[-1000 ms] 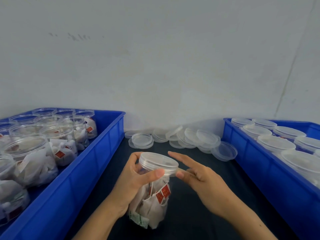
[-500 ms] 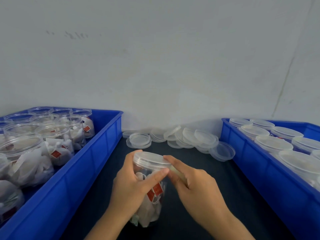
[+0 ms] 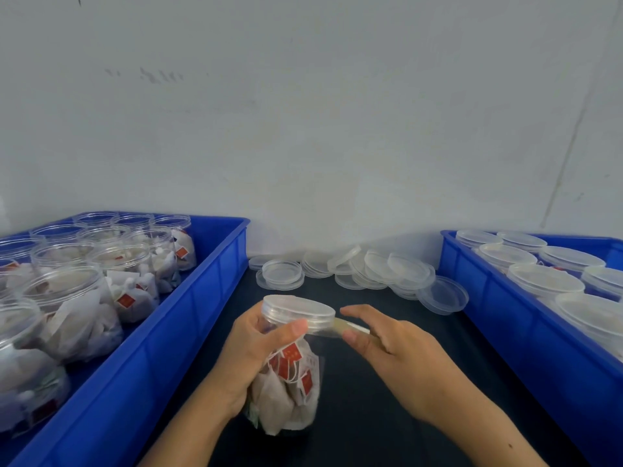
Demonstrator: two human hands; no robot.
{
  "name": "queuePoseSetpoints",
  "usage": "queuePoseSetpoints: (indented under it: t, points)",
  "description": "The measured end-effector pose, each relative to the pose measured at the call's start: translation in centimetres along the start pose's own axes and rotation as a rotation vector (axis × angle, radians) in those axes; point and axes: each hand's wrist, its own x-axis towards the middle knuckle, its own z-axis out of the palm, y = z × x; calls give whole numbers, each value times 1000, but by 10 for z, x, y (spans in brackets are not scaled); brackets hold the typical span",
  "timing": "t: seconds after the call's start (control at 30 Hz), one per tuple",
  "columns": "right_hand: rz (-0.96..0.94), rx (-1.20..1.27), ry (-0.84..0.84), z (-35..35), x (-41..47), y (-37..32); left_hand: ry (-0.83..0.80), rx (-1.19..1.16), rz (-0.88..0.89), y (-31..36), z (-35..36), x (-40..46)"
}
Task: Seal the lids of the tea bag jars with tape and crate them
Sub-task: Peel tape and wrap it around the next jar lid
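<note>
Head view: left hand (image 3: 249,358) wraps the clear tea bag jar (image 3: 290,382) at lower centre of frame, thumb pressed on the lid (image 3: 296,306) rim. Jar is tilted, base on the dark table (image 3: 371,416); white bags with red tags show through the wall. Right hand (image 3: 401,352), just right of the lid, pinches a strip of clear tape (image 3: 340,326) that runs from the lid edge to its fingers; index finger extended above the strip. Left blue crate (image 3: 188,315) at the left edge holds open jars (image 3: 77,298) of tea bags, no lids on them. Right blue crate (image 3: 499,315) at the right edge holds lidded jars (image 3: 546,281). Loose clear lids (image 3: 364,267) are heaped at mid-frame on the table against the wall, between the two crates.
</note>
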Motion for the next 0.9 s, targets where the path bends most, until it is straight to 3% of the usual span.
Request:
queuePoseSetpoints:
  t: [0.17, 0.4, 0.53, 0.73, 0.9]
  points:
    - [-20, 10, 12, 1, 1, 3, -117, -47, 1, -2, -1, 3]
    - [-22, 58, 45, 8, 2, 0, -120, -119, 18, -8, 1, 3]
    - [-3, 67, 96, 9, 1, -1, -117, -17, 46, -8, 4, 1]
    - [1, -75, 244, 16, -2, -7, 204, 357, 279, -11, 22, -6]
    - [-66, -179, 265, 20, -8, -13, 191, 385, 225, -8, 22, -7]
